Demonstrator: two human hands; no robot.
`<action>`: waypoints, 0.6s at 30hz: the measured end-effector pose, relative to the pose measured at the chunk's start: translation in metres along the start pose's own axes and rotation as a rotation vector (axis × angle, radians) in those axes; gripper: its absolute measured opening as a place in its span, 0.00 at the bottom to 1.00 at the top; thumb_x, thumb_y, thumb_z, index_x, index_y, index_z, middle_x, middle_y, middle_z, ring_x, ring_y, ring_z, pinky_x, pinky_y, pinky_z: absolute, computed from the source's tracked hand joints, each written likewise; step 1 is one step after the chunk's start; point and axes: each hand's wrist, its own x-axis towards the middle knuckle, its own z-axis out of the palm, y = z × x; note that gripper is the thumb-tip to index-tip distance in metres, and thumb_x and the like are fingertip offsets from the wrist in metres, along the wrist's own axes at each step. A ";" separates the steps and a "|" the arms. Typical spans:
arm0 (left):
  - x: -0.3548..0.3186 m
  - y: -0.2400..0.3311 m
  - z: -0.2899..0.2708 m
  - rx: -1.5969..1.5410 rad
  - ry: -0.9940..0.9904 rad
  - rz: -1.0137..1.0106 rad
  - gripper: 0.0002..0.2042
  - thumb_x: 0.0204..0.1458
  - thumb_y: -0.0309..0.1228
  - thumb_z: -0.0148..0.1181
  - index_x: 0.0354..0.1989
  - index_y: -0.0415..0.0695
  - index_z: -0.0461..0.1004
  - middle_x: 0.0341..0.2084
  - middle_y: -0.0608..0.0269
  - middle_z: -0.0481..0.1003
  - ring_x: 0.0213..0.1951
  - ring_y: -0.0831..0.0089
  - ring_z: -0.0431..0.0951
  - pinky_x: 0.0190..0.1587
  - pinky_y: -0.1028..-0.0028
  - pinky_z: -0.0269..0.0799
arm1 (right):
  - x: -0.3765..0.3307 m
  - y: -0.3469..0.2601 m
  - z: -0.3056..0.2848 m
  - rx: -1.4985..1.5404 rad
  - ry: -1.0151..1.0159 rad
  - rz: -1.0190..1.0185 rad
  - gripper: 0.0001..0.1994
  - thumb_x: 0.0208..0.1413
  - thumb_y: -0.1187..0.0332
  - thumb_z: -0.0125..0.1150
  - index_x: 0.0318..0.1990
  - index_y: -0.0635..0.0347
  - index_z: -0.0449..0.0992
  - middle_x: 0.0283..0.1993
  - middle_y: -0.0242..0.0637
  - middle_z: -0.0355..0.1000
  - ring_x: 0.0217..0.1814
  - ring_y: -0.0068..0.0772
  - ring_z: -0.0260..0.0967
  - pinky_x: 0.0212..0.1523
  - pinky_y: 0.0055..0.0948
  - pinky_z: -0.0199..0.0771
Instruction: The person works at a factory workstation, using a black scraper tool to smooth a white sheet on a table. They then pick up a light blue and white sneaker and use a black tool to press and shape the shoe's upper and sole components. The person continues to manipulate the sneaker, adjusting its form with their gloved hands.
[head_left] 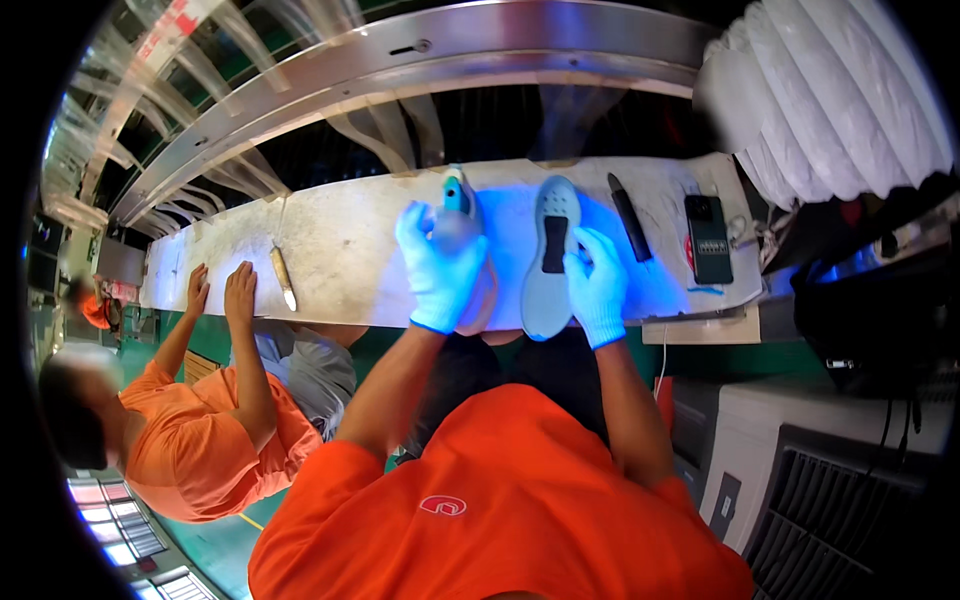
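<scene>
Pale and lit blue near its centre, the table (345, 235) crosses the upper half of the frame, with a co-worker (205, 430) at lower left. At upper centre, the gloved left hand (440, 268) curls half closed over the shoe (487, 290); blur hides how firmly it grips. Just right of centre, the sole (540, 295) lies lengthwise, and the half-open right hand (598, 285) meets its right edge; whether it pinches, I cannot tell. Good handling probably means steadying the shoe, touching the sole only by its rim, and keeping toe and heel aligned.
</scene>
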 end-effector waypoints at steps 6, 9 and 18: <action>-0.004 0.003 -0.006 0.082 -0.279 -0.362 0.44 0.48 0.35 0.84 0.74 0.37 0.67 0.60 0.48 0.80 0.60 0.58 0.82 0.64 0.61 0.79 | 0.000 -0.002 -0.031 0.211 -0.269 0.116 0.21 0.61 0.73 0.75 0.62 0.61 0.84 0.63 0.44 0.81 0.54 0.39 0.83 0.56 0.35 0.85; -0.029 0.014 -0.014 -0.005 -0.238 -0.411 0.44 0.49 0.33 0.83 0.75 0.36 0.66 0.61 0.47 0.78 0.61 0.57 0.82 0.62 0.61 0.81 | -0.026 -0.010 -0.055 0.245 -0.213 0.119 0.23 0.61 0.70 0.76 0.63 0.64 0.83 0.65 0.47 0.81 0.57 0.41 0.83 0.58 0.37 0.84; -0.104 -0.002 -0.095 0.258 -0.466 0.453 0.30 0.47 0.29 0.80 0.61 0.40 0.81 0.67 0.37 0.75 0.65 0.38 0.79 0.67 0.49 0.77 | -0.090 -0.045 -0.115 -0.117 -0.412 -0.205 0.42 0.48 0.55 0.86 0.70 0.63 0.76 0.81 0.57 0.63 0.84 0.64 0.60 0.79 0.56 0.67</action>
